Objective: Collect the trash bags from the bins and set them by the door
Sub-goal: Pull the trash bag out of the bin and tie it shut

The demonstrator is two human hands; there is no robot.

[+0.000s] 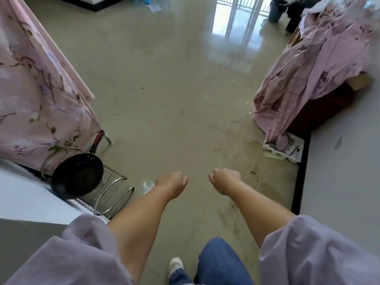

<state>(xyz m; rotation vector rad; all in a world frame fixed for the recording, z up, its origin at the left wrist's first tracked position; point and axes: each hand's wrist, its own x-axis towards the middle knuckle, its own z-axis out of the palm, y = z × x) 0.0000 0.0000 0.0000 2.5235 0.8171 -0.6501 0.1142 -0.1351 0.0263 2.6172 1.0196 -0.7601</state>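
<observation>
My left hand (172, 183) and my right hand (225, 179) hang out in front of me over the bare floor, side by side and a little apart. Their fingers curl loosely downward and neither holds anything. Far off at the top right stands a dark grey bin (276, 10) with a dark bag liner at its rim, beside a black bag or bin (294, 15) that is partly hidden by hanging cloth. Both bins are well beyond my hands' reach.
A pink flowered cloth (35, 87) drapes a frame on the left, with a black frying pan (77, 174) on a wire rack (111, 194) below it. Pink clothes (312, 75) hang over furniture on the right. A barred glass door (240, 17) lies ahead.
</observation>
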